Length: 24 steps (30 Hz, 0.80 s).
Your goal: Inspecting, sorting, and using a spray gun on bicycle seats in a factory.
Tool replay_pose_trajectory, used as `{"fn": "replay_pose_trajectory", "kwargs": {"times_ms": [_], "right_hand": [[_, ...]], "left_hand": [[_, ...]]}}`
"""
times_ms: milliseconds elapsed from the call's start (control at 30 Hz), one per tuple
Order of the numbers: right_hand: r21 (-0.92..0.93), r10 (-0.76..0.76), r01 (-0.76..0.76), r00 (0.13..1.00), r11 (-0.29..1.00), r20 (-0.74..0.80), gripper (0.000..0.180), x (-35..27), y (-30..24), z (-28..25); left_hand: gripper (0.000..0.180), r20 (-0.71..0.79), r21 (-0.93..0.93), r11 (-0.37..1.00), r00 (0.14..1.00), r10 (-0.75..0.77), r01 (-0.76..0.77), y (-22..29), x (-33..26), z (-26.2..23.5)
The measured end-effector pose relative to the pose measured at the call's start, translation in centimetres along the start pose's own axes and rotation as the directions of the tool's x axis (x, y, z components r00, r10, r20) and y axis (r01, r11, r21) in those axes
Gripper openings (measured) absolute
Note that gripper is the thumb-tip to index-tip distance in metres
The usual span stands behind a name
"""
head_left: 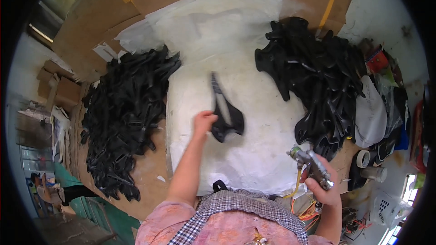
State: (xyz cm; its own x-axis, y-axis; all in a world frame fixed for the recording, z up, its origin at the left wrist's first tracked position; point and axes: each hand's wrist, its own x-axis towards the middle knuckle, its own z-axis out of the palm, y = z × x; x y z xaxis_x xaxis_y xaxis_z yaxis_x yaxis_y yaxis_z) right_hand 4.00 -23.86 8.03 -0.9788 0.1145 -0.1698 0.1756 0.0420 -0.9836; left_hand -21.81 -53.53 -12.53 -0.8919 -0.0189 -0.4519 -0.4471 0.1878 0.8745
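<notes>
White sheeting (254, 154) is covering the bench w/ cardboard around it, prob. to catch overspray. Nearest the sheet's front edge, right hand (323, 186) is wrapping shut around a metal spray gun (311, 163), nozzle tilting toward the sheet, hose trailing down beside it. Mid-sheet, left hand (203, 122) is gripping the wide end of one black saddle shell (225, 111), fingers closed on its edge, nose pointing away, alone on the sheet so it's clear of the rest. Left of the sheet a black pile (122, 122) is lying; right of it, further back, another heap (318, 77). Tape rolls (363, 159) are sitting past the sheet's right edge.
</notes>
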Motion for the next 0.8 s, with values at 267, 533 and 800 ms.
{"fn": "replay_pose_trajectory", "kwargs": {"times_ms": [267, 533, 800], "right_hand": [[0.163, 0.049, -0.028, 0.990, 0.986, -0.130, 0.058, 2.4, 2.7, -1.9], [0.045, -0.010, 0.013, 0.999, 0.999, -0.053, 0.059, 4.7, 1.1, -2.5], [-0.098, 0.122, -0.118, 0.992, 0.988, 0.037, 0.055, 4.8, -0.3, -3.7]], "left_hand": [[0.043, -0.136, -0.510, 0.858, 0.991, -0.008, -0.063, 5.1, 12.0, 3.3], [0.032, 0.089, 0.059, 0.985, 0.984, 0.153, -0.159, 9.3, 19.6, 20.9], [0.012, 0.129, -0.254, 0.943, 0.959, 0.252, -0.213, 14.5, 15.7, 6.0]]}}
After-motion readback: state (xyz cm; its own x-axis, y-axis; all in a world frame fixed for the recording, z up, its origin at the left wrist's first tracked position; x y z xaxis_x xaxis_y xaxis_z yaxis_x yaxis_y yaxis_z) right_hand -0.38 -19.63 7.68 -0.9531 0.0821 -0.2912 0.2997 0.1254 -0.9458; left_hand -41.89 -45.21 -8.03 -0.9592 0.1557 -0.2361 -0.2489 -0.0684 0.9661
